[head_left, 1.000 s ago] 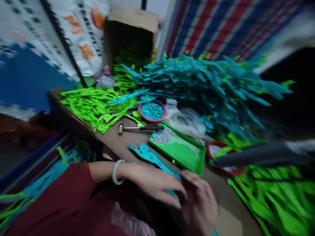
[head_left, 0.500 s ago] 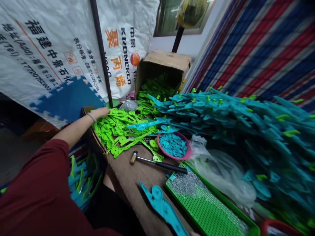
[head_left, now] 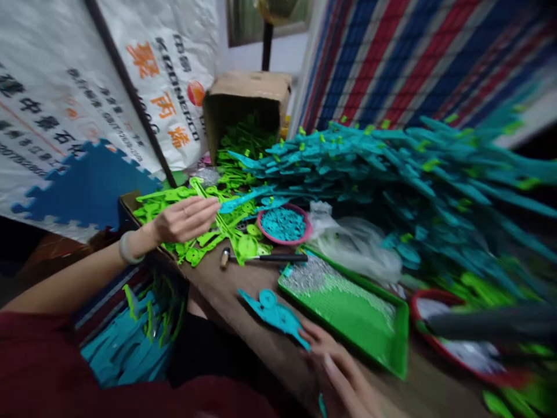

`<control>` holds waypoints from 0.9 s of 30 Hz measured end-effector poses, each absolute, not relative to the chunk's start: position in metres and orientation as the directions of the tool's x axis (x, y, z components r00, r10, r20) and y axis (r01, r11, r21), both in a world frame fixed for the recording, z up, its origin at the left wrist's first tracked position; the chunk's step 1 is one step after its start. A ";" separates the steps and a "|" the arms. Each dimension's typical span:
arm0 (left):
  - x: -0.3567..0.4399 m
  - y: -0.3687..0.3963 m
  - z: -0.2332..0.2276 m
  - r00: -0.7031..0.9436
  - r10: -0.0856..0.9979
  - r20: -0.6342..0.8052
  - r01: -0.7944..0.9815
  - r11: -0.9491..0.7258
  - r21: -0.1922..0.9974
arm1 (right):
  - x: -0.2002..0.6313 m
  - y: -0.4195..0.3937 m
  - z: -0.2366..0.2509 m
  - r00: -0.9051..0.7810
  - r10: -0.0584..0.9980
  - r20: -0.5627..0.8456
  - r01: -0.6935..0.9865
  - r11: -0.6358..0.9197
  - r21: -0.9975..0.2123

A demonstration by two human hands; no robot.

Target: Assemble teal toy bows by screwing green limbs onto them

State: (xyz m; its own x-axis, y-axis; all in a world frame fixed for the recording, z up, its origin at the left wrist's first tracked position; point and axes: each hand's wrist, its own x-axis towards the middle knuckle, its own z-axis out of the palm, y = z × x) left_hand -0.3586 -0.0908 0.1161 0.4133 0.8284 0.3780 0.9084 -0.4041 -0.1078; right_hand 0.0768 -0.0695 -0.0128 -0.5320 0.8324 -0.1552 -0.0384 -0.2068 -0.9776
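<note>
The left hand [head_left: 187,219] pinches a long green piece [head_left: 246,246] over the green pile [head_left: 152,204]. The right hand [head_left: 337,361] touches the end of a blue piece [head_left: 273,311] on the tabletop [head_left: 209,284]; I cannot tell if it grips. A green tray [head_left: 348,314] is just beside the blue piece.

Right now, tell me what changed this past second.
The left hand moved from beside the right hand out to the green pile, then rightward, and now holds a green piece. The right hand stays by the turquoise piece; hammer and pink bowl haven't moved.
</note>
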 end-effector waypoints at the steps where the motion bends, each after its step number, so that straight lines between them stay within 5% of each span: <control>1: -0.334 -0.092 0.110 0.506 0.764 0.401 0.841 -0.541 -0.031 | 0.065 -0.073 -0.007 -0.563 0.811 -0.159 -0.062 -0.233 -0.970; 6: -0.247 -0.094 0.081 0.613 0.642 0.460 0.581 -0.761 0.288 | 0.037 -0.080 0.008 -0.647 0.759 0.073 -0.170 -0.049 -0.984; 9: -0.204 -0.099 0.060 0.235 0.794 0.561 0.577 -0.578 0.577 | 0.041 -0.090 0.009 -0.429 0.878 0.214 -0.158 0.161 -0.974; 12: -0.150 -0.110 0.031 -0.089 0.972 0.218 0.188 -0.198 0.962 | 0.040 -0.100 0.005 -0.334 0.900 0.279 -0.131 0.249 -0.960; 15: -0.107 -0.117 0.005 -0.046 0.995 -0.086 -0.198 0.075 0.977 | 0.037 -0.103 -0.002 -0.322 0.900 0.293 -0.122 0.267 -0.956; 19: -0.098 -0.117 -0.010 -0.166 0.978 -0.124 -0.278 0.074 0.958 | 0.050 -0.098 -0.001 -0.041 0.987 0.153 -0.291 0.135 -0.947; 24: -0.105 -0.130 -0.005 -0.032 0.999 -0.013 0.086 0.016 0.996 | 0.061 -0.088 0.024 -0.420 0.907 0.019 -0.060 -0.007 -0.998; 27: -0.100 -0.138 -0.003 0.045 0.998 0.048 0.249 -0.058 0.967 | 0.054 -0.084 0.030 -0.413 0.911 -0.012 -0.002 -0.014 -1.000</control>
